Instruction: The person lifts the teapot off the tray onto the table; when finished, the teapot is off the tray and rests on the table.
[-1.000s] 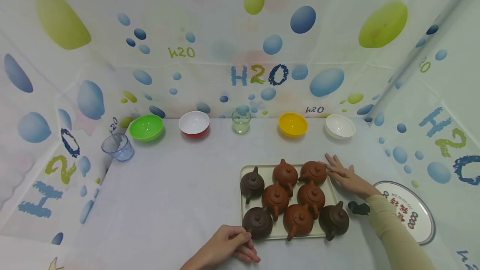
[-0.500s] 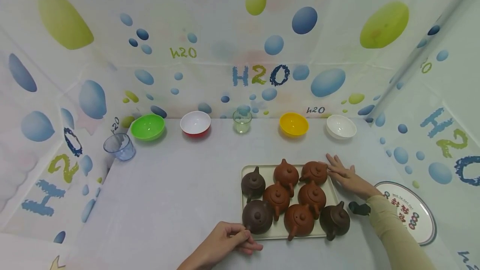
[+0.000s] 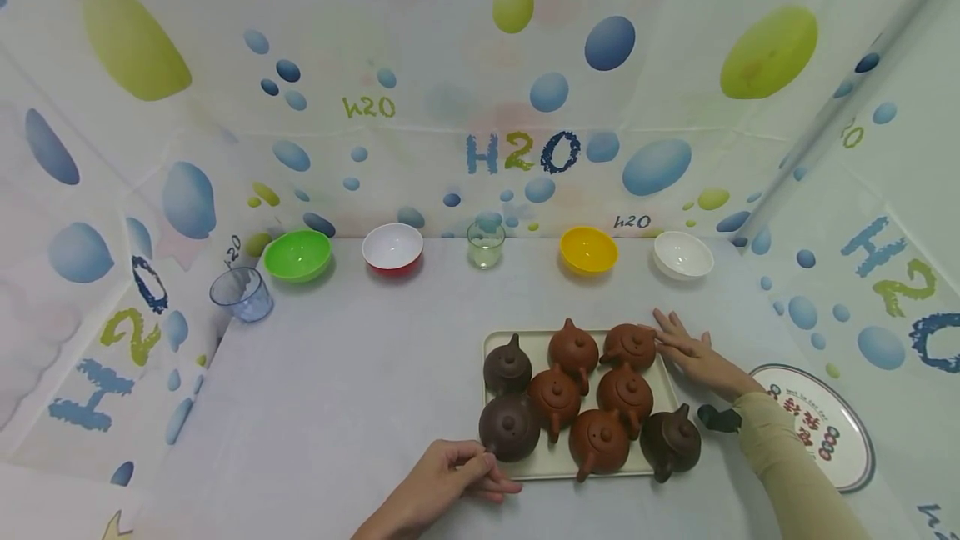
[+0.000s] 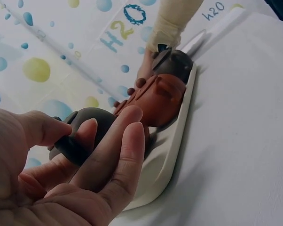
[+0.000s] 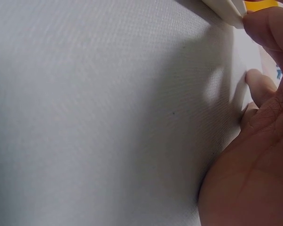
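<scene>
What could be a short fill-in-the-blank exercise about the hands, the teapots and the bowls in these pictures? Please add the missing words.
1. The person's ____ hand pinches a dark teapot at one corner of the tray.
2. Reddish-brown teapots number ____ in the head view.
3. The ____ bowl stands between the pale green glass and the plain white bowl.
4. The blue glass stands nearest to the ____ bowl.

Missing words: left; five; yellow; green.

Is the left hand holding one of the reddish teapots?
No, the left hand pinches a dark teapot at the near left corner of the tray.
</scene>
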Tool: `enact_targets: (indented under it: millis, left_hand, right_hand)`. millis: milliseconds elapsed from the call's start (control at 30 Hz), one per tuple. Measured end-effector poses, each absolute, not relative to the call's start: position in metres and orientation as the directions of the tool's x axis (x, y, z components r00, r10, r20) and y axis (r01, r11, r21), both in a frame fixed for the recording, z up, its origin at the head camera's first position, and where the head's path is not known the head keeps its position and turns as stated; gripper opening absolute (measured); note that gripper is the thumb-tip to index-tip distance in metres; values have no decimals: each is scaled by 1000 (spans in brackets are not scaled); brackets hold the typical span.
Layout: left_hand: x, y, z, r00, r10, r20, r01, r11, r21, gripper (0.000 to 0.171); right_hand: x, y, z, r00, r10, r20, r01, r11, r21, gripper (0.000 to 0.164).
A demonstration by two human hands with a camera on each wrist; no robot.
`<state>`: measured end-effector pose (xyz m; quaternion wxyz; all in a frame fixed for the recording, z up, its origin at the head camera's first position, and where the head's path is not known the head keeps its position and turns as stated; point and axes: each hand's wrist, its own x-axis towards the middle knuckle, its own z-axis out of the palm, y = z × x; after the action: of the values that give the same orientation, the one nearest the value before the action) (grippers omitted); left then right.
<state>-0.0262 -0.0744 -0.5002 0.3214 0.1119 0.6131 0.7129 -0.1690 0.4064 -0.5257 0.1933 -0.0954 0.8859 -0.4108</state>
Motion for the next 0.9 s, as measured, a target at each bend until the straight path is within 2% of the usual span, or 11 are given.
enact_targets:
  millis: [900]
  left_hand:
    - [-41,-104,-500,-860,435,-266,-329,-74,941,39]
  right_hand:
    - [-170,408,-527,-907,-327,-267,-12,653,-757,59]
